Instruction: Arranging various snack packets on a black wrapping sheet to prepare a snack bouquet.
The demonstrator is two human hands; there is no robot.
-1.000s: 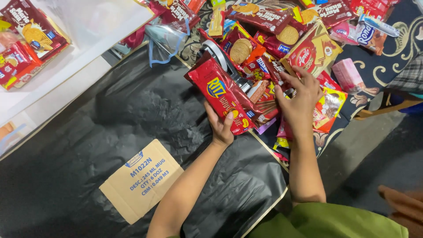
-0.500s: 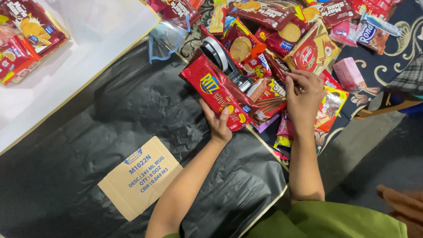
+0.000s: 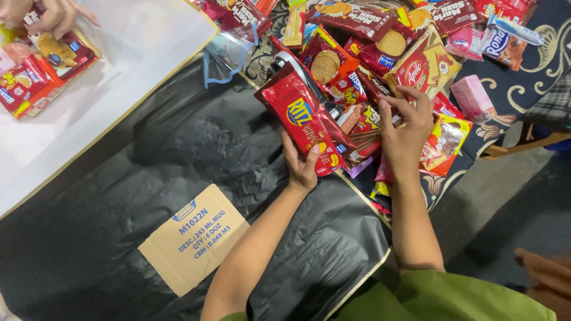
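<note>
My left hand (image 3: 302, 167) grips the lower end of a long red cracker packet (image 3: 300, 119), which slants up to the left over a black plastic sheet (image 3: 178, 154). My right hand (image 3: 405, 126) rests palm down, fingers spread, on a heap of snack packets (image 3: 380, 53) just right of the red packet. Under its fingers lie small red and brown wrappers, and a yellow-orange packet (image 3: 443, 145) sits at its right side.
A cut piece of brown cardboard with a printed label (image 3: 193, 245) lies on the black sheet. At the top left another person's hand (image 3: 50, 15) touches snack packs (image 3: 35, 71) on a white surface (image 3: 119, 77). A pink packet (image 3: 473, 98) lies on dark patterned cloth.
My left hand has tilted and shifted the red cracker packet slightly. Another person's hand has come into view at the top left. My right hand stays on the heap.
</note>
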